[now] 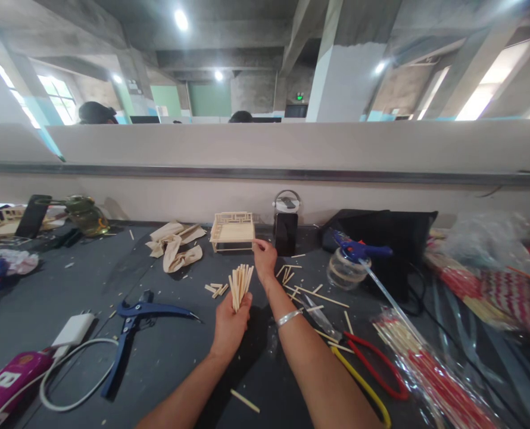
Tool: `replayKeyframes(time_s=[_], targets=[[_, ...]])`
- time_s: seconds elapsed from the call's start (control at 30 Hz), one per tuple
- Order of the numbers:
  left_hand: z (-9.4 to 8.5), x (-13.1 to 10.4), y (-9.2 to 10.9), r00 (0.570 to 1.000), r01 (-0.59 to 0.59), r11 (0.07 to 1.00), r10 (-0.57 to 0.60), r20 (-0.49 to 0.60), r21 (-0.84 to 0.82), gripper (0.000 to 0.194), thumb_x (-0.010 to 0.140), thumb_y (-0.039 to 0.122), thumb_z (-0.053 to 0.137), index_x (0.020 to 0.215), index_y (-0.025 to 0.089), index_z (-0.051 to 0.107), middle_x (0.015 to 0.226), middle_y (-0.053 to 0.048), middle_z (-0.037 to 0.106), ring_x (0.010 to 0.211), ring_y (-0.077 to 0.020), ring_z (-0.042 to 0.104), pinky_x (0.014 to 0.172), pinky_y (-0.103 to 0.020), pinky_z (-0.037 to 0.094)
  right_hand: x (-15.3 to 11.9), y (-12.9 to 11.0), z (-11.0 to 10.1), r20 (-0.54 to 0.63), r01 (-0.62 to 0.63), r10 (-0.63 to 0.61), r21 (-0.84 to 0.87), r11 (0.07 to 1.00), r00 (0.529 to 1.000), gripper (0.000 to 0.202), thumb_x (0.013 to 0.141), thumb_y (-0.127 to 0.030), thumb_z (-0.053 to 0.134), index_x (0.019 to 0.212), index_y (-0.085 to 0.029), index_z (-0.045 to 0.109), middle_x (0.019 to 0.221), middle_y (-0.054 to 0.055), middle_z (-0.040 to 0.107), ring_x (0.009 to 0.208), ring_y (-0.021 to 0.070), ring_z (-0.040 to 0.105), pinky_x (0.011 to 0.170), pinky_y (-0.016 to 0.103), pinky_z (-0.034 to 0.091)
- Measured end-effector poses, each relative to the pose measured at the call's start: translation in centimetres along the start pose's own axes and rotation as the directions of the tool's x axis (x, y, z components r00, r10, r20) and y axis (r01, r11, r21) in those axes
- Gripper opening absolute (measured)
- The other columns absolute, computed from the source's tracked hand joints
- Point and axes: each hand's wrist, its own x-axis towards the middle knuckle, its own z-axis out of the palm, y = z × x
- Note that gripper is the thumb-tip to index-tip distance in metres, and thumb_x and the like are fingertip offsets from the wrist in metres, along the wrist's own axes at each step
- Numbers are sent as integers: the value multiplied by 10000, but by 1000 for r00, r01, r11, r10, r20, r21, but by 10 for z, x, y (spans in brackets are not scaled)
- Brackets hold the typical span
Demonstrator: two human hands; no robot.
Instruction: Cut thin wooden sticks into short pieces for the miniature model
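Note:
A bundle of thin wooden sticks [240, 282] stands upright in my left hand [231, 322], whose fingers wrap round its lower end. My right hand [265, 257], with a silver bracelet at the wrist, reaches to the front right corner of a small wooden model bench [233, 231]. Its thumb and forefinger are pinched together there; whatever may be between them is too small to make out. Short stick pieces [217, 290] lie left of the bundle, and longer loose sticks [323, 296] are scattered right of my right wrist.
Blue cutters [133, 316], a purple power strip [12, 381] and a white cable lie left. Crumpled cloth [178, 245] is behind. A phone [285, 233] stands by the wall. Rightward are red-yellow pliers [376, 363], a blue glue gun [358, 250] on a tape roll, and bagged sticks [430, 369].

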Motion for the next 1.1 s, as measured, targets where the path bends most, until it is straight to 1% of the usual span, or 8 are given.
replayKeyframes(time_s=[0.3, 0.57, 0.9, 1.1], targets=[[0, -2, 5, 1000, -6, 1000, 6, 0, 1, 337, 750, 490, 586, 659, 188, 466, 443, 85, 416, 346, -57, 367, 336, -169, 286, -1, 2, 1, -3, -1, 1, 12, 1000, 1000, 280, 758, -226, 512, 893, -150, 745, 873, 80, 735, 783, 180, 646, 770, 276, 479], [1, 0, 2, 1000, 7, 1000, -7, 7, -5, 344, 749, 498, 583, 660, 192, 454, 447, 85, 414, 341, -57, 367, 328, -167, 278, -1, 1, 1, -6, 9, -9, 16, 1000, 1000, 256, 744, -223, 528, 870, -180, 748, 860, 55, 736, 771, 169, 639, 781, 280, 478], [0, -1, 2, 1000, 6, 1000, -6, 4, -4, 321, 745, 482, 589, 679, 188, 480, 452, 82, 420, 344, -58, 370, 330, -166, 285, -2, -1, 1, -18, -3, 3, 31, 1000, 1000, 288, 737, -221, 521, 903, -145, 744, 870, 77, 729, 761, 180, 644, 770, 287, 486], [0, -1, 3, 1000, -1, 1000, 1, 3, 29, 313, 761, 480, 570, 695, 184, 492, 454, 81, 420, 349, -60, 375, 335, -167, 289, -1, 0, 1, -11, 7, -7, 37, 999, 1000, 266, 740, -218, 526, 888, -180, 745, 868, 52, 734, 765, 167, 643, 778, 275, 486]])
